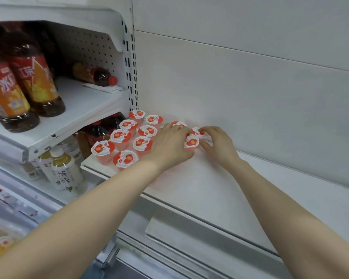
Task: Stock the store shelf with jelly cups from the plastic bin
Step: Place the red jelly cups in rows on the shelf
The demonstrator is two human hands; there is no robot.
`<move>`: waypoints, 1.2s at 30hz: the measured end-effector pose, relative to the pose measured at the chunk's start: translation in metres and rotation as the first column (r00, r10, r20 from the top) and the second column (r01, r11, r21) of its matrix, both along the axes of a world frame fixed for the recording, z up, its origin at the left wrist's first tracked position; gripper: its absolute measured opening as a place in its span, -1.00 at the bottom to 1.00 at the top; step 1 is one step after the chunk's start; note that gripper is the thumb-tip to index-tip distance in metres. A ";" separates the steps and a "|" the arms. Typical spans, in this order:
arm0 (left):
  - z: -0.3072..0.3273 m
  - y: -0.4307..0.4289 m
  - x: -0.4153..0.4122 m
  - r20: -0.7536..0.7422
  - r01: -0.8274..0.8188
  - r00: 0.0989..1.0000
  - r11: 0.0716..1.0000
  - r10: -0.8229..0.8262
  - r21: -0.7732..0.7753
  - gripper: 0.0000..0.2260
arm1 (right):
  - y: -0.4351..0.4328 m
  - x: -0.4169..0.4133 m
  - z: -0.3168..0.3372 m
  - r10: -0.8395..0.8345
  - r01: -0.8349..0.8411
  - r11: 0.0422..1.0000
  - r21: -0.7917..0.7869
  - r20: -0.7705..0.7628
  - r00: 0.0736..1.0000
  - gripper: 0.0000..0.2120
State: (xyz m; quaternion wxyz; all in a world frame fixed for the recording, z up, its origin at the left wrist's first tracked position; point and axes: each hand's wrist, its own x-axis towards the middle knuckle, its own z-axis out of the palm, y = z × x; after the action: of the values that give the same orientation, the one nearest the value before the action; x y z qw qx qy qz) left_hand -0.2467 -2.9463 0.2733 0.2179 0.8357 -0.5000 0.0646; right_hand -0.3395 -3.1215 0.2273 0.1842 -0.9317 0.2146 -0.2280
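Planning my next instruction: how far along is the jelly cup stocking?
Done: at least eight jelly cups stand in rows at the left end of the shelf. In hand: the left hand grips a front cup and the right hand pinches a rear cup, both beside those rows. Left: the shelf to the right lies bare; the bin is not clearly in view, so remaining stock is unknown.

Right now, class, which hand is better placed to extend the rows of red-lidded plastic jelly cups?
Likely right hand: it pinches a jelly cup at the rows' right end, beside bare white shelf; left hand covers the filled side.
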 end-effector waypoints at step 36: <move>0.029 0.176 0.019 0.329 0.098 0.942 0.992 -0.067 -0.080 -0.53 | 0.184 -0.045 0.078 -0.001 -0.056 0.849 -0.525 -0.108 0.994 -0.59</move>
State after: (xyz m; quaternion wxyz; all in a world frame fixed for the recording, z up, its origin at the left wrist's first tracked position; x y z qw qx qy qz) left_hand -0.2280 -2.7705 0.3028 0.1744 0.7805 -0.5600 0.2162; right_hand -0.3849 -2.9378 0.3055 -0.0867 -0.9601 0.1396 -0.2264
